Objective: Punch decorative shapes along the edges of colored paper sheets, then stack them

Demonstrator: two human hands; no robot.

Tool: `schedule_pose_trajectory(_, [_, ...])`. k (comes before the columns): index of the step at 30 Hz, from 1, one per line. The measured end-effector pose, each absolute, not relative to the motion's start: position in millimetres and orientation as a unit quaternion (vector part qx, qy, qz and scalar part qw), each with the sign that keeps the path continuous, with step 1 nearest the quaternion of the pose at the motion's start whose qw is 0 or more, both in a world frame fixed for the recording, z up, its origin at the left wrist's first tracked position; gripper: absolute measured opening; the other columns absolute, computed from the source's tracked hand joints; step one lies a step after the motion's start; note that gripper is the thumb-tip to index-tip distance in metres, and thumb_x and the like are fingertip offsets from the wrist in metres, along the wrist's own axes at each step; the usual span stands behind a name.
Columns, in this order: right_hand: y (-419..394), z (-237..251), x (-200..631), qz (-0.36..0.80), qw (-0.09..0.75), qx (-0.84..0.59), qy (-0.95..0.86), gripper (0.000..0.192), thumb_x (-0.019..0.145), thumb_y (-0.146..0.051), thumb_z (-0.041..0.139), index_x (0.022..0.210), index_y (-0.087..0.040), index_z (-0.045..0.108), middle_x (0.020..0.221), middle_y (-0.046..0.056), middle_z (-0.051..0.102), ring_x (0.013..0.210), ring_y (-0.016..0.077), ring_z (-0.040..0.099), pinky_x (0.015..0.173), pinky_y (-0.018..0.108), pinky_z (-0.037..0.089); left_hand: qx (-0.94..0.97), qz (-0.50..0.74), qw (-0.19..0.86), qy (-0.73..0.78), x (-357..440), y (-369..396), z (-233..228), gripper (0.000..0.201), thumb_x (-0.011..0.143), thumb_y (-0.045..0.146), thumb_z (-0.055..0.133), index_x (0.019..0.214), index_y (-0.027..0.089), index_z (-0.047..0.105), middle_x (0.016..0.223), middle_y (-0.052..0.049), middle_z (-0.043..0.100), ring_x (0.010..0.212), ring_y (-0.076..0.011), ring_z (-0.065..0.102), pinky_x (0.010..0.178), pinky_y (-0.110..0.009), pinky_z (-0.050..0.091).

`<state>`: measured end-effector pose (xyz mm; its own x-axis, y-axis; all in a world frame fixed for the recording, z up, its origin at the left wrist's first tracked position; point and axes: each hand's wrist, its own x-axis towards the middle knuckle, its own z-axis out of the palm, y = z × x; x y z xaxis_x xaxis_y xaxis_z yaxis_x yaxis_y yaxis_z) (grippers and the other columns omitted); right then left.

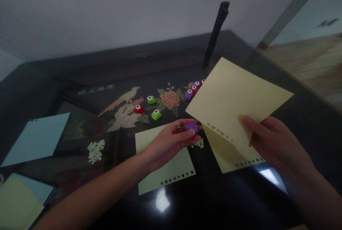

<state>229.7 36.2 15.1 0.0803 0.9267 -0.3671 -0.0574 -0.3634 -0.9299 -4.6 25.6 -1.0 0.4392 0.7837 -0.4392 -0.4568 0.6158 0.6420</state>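
Observation:
My left hand [171, 141] pinches a small purple paper punch [191, 126] at the lower left edge of a pale yellow sheet [235, 96]. My right hand [272, 141] holds that sheet tilted above the table, thumb on its front. A row of small punched shapes runs along the sheet's lower edge. Under it lies a second yellow sheet [232, 157] with punched holes along its near edge. A third yellow-green sheet [171, 173], also punched along its near edge, lies under my left hand.
The glossy black table [227, 201] has a bird and flower inlay. Red, green and purple punches [156, 114] sit scattered at its middle. A light blue sheet [37, 137] lies at the left, more paper [18, 201] at the near left corner. A dark post [215, 34] leans at the back.

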Motion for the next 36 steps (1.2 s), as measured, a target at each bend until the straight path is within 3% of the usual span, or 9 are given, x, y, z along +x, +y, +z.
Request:
schedule_pose_trajectory(3, [34.4,13.2,224.8,0.570,0.425,-0.604,-0.360,0.026,0.064,-0.045,0.075,0.073,-0.022,0.066,0.077,0.005,0.072,0.053,0.0152,0.060,0.044,0.026,0.045,0.239,0.359,0.817,0.383,-5.7,23.4,2.7,0.027,0.079,0.020,0.073,0.103,0.015,0.061,0.108,-0.010,0.069,0.084,-0.0139,0.068,0.074,-0.024,0.049])
schedule_pose_trajectory(8, [30.5,8.8,221.0,0.584,0.410,-0.609,-0.347,0.024,0.061,-0.041,0.080,0.070,-0.021,0.069,0.067,0.002,0.068,0.049,0.0115,0.054,0.042,0.024,0.041,0.273,0.372,0.790,0.403,-8.0,19.8,2.4,0.028,0.078,0.027,0.074,0.099,0.016,0.058,0.102,-0.008,0.072,0.069,-0.0086,0.063,0.059,-0.020,0.040])
schedule_pose_trajectory(15, [28.5,2.8,219.0,0.520,0.414,-0.631,-0.399,0.021,0.061,-0.040,0.079,0.063,-0.021,0.072,0.061,0.003,0.069,0.046,0.0123,0.054,0.042,0.025,0.044,0.230,0.396,0.801,0.386,-6.7,16.9,-3.2,0.031,0.081,0.032,0.071,0.106,0.015,0.062,0.100,-0.008,0.071,0.080,-0.0155,0.068,0.076,-0.028,0.050])
schedule_pose_trajectory(20, [28.4,0.3,218.6,0.490,0.424,-0.634,-0.422,0.015,0.064,-0.036,0.078,0.070,-0.022,0.075,0.068,0.003,0.074,0.053,0.0152,0.063,0.047,0.026,0.050,0.238,0.406,0.793,0.386,-6.5,15.3,-3.0,0.027,0.079,0.021,0.073,0.103,0.012,0.066,0.102,-0.008,0.071,0.085,-0.0138,0.067,0.086,-0.028,0.049])
schedule_pose_trajectory(24, [25.4,-1.9,222.5,0.430,0.383,-0.662,-0.481,0.017,0.069,-0.040,0.075,0.066,-0.023,0.075,0.064,0.003,0.073,0.054,0.0167,0.066,0.047,0.027,0.050,0.237,0.421,0.785,0.389,-6.5,13.6,-4.0,0.028,0.076,0.019,0.076,0.103,0.014,0.068,0.103,-0.006,0.071,0.095,-0.0156,0.066,0.094,-0.029,0.046])
schedule_pose_trajectory(36, [17.6,8.1,221.9,0.241,0.400,-0.656,-0.594,0.008,0.073,-0.032,0.072,0.073,-0.025,0.076,0.074,0.002,0.076,0.069,0.0221,0.073,0.065,0.034,0.059,0.294,0.419,0.734,0.447,-6.7,13.3,-2.2,0.036,0.066,0.028,0.083,0.098,0.019,0.071,0.094,-0.003,0.072,0.094,-0.0169,0.064,0.093,-0.034,0.045])
